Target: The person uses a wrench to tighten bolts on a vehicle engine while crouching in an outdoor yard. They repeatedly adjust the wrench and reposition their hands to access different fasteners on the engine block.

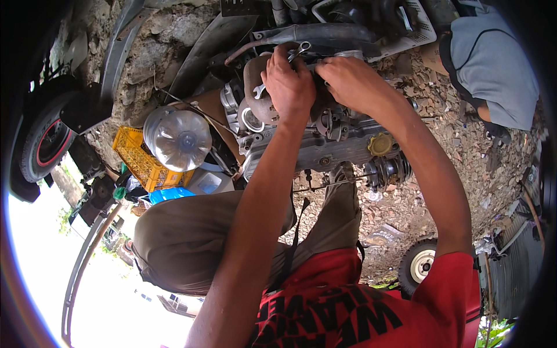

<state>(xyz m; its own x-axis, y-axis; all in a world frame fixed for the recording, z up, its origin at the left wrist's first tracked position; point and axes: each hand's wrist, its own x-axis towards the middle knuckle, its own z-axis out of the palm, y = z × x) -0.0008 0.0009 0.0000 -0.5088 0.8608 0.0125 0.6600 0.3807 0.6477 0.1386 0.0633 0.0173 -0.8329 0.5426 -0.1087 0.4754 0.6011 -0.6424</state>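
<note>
An engine with a long grey valve cover [301, 148] lies in front of me, a yellow oil cap [380, 145] near the cover's right end. My left hand [288, 87] is closed around a combination wrench [259, 91] over a rusty brown metal cover [255, 72] on the engine's far side. The wrench's open end sticks out left of the hand and its ring end beyond the fingers. Just to the right, my right hand [351, 81] reaches down with bent fingers at the same part. Its fingertips are partly hidden, and whatever they grip does not show.
A yellow crate [145, 162] and a large clear plastic bottle [185, 139] stand left of the engine. Beyond it lie a long grey pipe [325, 36] and a white basket [420, 29]. Another person in grey clothing [493, 64] is at the far right, on gravel [447, 136].
</note>
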